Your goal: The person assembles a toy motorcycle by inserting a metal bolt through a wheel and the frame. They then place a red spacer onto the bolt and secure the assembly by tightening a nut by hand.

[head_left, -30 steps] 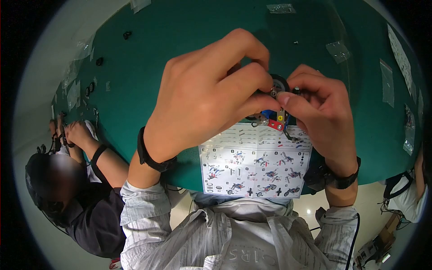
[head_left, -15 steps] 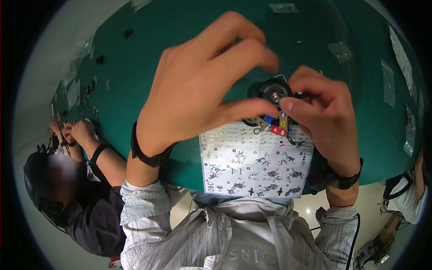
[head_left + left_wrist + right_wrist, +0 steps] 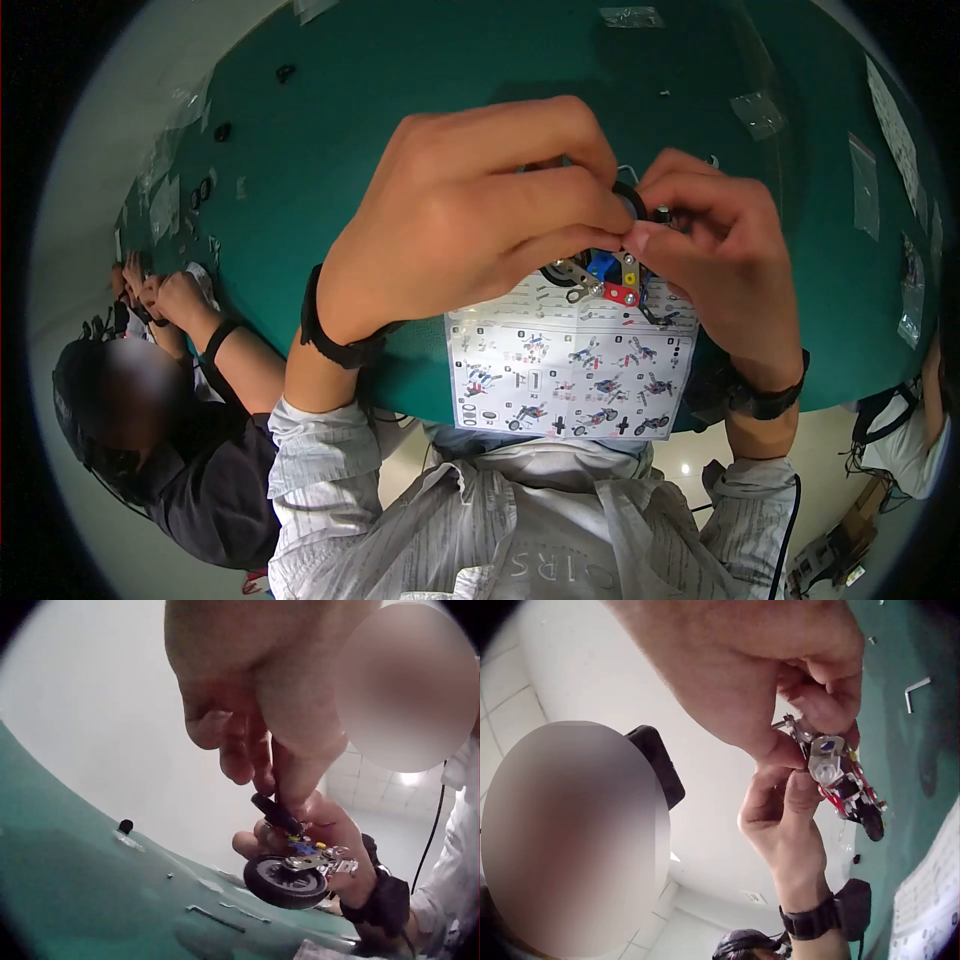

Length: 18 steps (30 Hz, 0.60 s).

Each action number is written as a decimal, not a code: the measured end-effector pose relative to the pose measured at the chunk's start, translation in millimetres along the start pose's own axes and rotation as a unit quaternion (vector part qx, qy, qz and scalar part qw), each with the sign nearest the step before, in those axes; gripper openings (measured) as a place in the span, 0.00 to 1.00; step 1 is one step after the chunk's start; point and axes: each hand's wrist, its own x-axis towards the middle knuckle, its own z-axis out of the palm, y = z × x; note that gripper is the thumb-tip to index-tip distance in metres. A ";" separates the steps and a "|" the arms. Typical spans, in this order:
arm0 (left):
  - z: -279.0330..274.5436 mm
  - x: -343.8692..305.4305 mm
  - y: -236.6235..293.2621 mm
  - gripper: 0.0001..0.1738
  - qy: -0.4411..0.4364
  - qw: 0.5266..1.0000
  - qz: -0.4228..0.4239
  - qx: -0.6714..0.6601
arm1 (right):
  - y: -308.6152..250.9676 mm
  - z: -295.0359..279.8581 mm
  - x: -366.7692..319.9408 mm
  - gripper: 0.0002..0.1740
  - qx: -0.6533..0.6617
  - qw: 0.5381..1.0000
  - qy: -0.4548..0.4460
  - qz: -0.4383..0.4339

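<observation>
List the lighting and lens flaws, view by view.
Head: fisheye bends the table's edge, the corners go black, a glint shows on the floor. Left wrist: a ceiling light glares; the left hand looks soft. Right wrist: the sheet is washed out, its print too blurred to read.

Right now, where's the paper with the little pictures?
The paper lies slightly right of middle in the head view, on the near side of the green table, just below the wheeled model.
</observation>
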 end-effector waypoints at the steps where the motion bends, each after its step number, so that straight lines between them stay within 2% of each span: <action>1: -1.0 -0.1 -1.3 0.14 0.000 1.000 0.000 -0.015 | 1.3 -0.3 0.0 0.05 0.002 1.000 -0.004 -0.010; 4: -5.9 4.1 2.6 0.14 0.012 1.000 -0.023 0.014 | -1.7 -1.9 -0.5 0.05 -0.001 1.000 -0.007 0.009; 7: -0.9 0.4 1.3 0.14 0.006 1.000 -0.001 0.008 | -5.3 -2.7 -0.8 0.04 -0.031 0.999 -0.004 0.017; 10: -1.0 0.0 4.6 0.13 -0.008 1.000 -0.001 0.014 | -4.8 -2.8 -1.6 0.05 0.012 1.000 -0.009 0.013; 13: -4.0 -1.1 -2.2 0.14 -0.041 0.997 0.053 0.025 | -3.3 -8.1 -1.4 0.05 -0.017 0.999 -0.029 0.026; 16: -5.8 1.6 2.5 0.15 -0.035 0.998 0.004 0.049 | -9.8 -6.0 0.2 0.04 -0.028 0.998 -0.026 0.050; 18: -4.1 0.9 1.8 0.16 -0.031 0.997 0.001 0.067 | -3.8 -4.1 -0.1 0.04 -0.036 0.999 -0.006 0.026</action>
